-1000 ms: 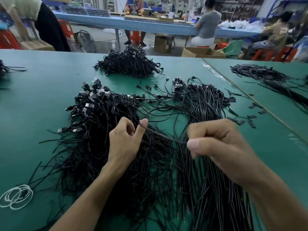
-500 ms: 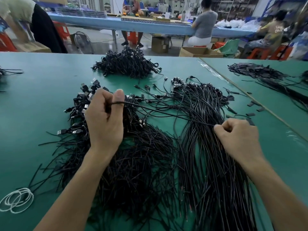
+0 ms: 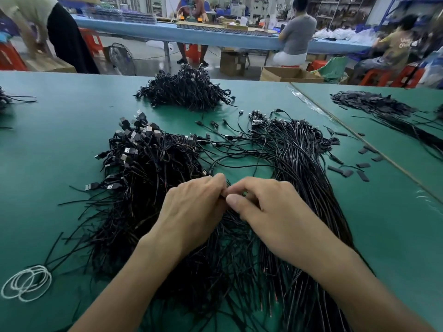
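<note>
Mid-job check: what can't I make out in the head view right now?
Cable pinched between left hand and right hand: head view, fingers cover nearly all of it.
Near ends of the straight cable bundle: head view, forearms and bottom edge hide them.
Pile at far left: head view, cut by left edge.
USB plugs: markings too small.

Green table [image 3: 60, 164], black cable heaps [image 3: 148, 168]

Left hand [image 3: 191, 209] and right hand [image 3: 271, 212] hide most of the pinched cable [image 3: 224, 197].
</note>
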Tool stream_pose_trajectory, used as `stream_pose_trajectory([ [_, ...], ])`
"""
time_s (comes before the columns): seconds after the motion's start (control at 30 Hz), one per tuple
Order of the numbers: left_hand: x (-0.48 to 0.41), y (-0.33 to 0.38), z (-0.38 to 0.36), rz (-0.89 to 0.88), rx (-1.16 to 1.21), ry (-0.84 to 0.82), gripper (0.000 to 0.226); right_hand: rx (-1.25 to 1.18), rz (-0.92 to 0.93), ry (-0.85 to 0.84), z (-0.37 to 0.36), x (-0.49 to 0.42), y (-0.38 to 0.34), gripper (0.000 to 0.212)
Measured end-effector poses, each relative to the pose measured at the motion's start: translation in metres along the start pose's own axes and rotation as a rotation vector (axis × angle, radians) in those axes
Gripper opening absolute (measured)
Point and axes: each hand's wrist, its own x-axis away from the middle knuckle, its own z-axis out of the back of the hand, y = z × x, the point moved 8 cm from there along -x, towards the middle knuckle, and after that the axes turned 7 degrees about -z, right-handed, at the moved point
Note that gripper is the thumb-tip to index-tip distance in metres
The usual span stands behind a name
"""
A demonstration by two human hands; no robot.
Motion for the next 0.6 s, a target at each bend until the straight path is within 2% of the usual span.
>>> stream_pose_trajectory([
  [0.17,0.0,0.005,0.019,-0.013,0.131,0.137,0.031,0.094,0.036,0.027,-0.003,-0.004,0.004,0.025],
  [0.27,0.001,0.007,0.027,-0.016,0.134,0.186,0.03,-0.114,0.078,0.086,0.002,-0.007,0.006,0.025],
  [0.43,0.004,-0.024,0.042,0.145,0.193,0.289,0.035,-0.398,0.051,0.269,0.032,-0.006,0.023,0.034],
  [0.5,0.004,-0.029,0.035,0.203,0.236,0.227,0.044,-0.492,0.015,0.303,0.039,-0.009,0.032,0.033],
  [0.6,0.004,-0.012,-0.001,0.2,0.517,-0.154,0.062,-0.669,-0.063,0.318,0.039,-0.015,0.045,0.034],
])
